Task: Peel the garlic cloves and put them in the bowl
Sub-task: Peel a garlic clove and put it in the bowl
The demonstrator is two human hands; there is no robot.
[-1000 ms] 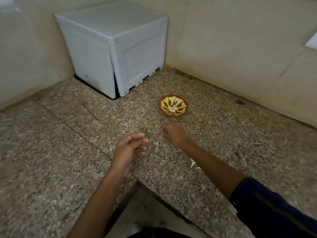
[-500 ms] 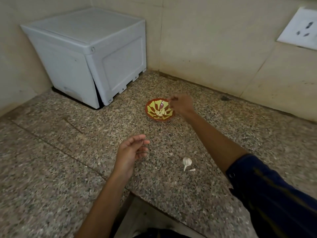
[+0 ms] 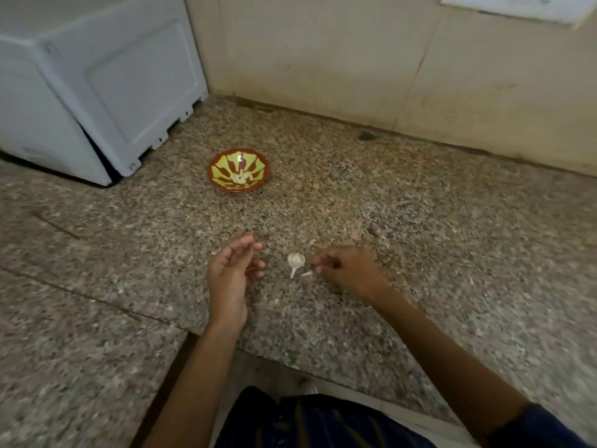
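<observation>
A small red bowl (image 3: 264,163) with a yellow pattern stands on the granite counter and holds a few peeled garlic cloves (image 3: 240,178). Nearer to me lies a white garlic bulb remnant (image 3: 295,260) with its stalk, and a small pale piece (image 3: 307,273) lies beside it. My left hand (image 3: 231,273) hovers just left of the garlic, fingers loosely curled and empty. My right hand (image 3: 349,268) is just right of the garlic. Its fingers are bent, with the tips almost at the small piece, and nothing shows in them. The picture is blurred.
A white plastic box (image 3: 97,85) fills the back left corner of the counter (image 3: 420,221). Tiled walls close the back, with a socket plate (image 3: 517,4) at the top right. The counter's front edge has a notch in front of my body.
My right hand has come back from the bowl to the garlic near me. The left hand has stayed about where it was. The camera has tilted down and closer.
</observation>
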